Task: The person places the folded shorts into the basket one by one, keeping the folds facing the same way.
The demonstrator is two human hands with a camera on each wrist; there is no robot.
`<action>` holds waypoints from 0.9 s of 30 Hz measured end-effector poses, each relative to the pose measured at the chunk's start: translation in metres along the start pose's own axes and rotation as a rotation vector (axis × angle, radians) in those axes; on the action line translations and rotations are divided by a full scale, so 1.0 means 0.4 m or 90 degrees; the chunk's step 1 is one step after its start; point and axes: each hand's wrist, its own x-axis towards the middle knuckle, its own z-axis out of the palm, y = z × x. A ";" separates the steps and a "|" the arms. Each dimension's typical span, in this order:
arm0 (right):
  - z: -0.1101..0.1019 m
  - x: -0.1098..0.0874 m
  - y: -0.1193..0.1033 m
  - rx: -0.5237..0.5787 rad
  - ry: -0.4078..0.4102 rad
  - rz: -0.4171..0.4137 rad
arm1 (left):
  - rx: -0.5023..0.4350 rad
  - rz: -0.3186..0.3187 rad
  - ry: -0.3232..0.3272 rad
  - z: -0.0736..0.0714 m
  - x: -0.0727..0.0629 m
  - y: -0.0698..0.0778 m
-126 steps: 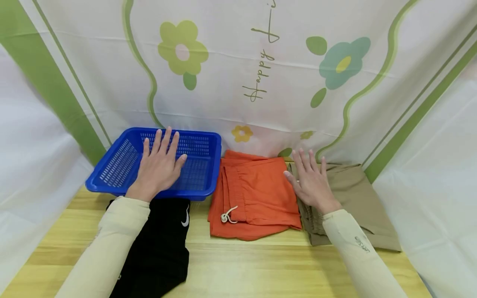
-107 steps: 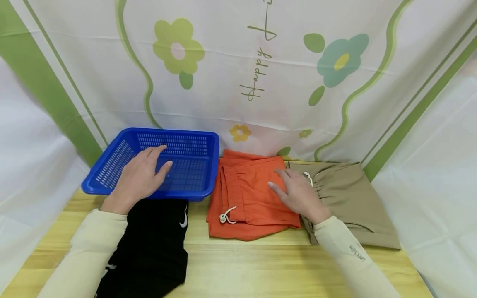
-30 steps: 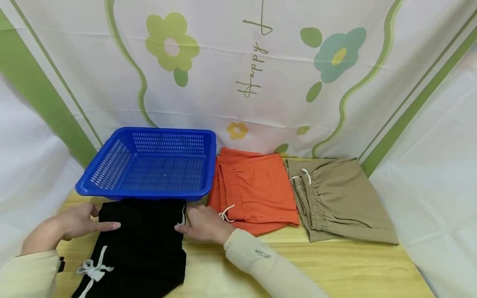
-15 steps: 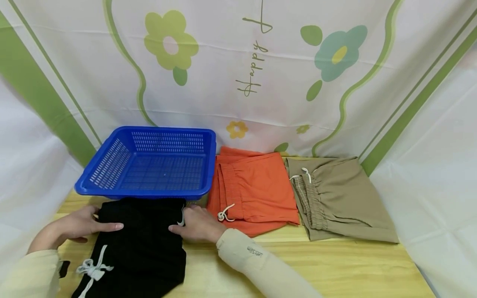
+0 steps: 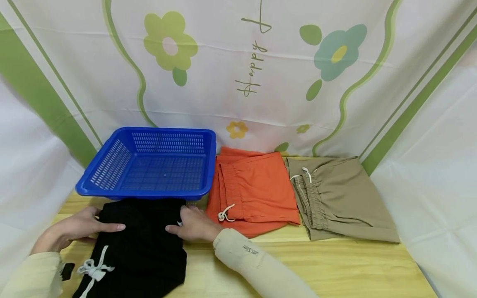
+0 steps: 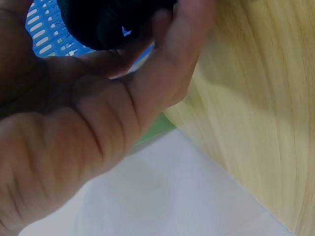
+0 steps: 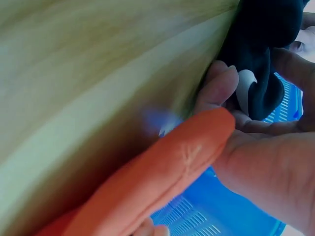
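Note:
A folded pair of black shorts (image 5: 143, 252) with a white drawstring bow lies on the table, just in front of the blue basket. My left hand (image 5: 80, 227) holds their left edge, thumb on top and fingers beneath. At the right edge, my right hand (image 5: 194, 223) grips the fabric with its thumb over it. In the left wrist view, dark cloth (image 6: 106, 24) sits inside the curve of the fingers. The right wrist view has the white logo (image 7: 244, 91) between the right hand's fingers, partly covered.
The blue plastic basket (image 5: 149, 193) stands behind the shorts with nothing in it. Right of it lie folded orange shorts (image 5: 261, 186), then folded khaki shorts (image 5: 350, 198). A printed white cloth (image 5: 223, 49) hangs behind the wooden table (image 5: 335, 269).
Both hands, earlier spread above the basket and the other shorts, came down to the sides of the black shorts. Over the last second the right hand has edged left onto them.

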 end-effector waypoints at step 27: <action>-0.006 0.003 0.005 0.264 0.069 0.047 | -0.033 0.048 -0.036 0.010 -0.008 -0.014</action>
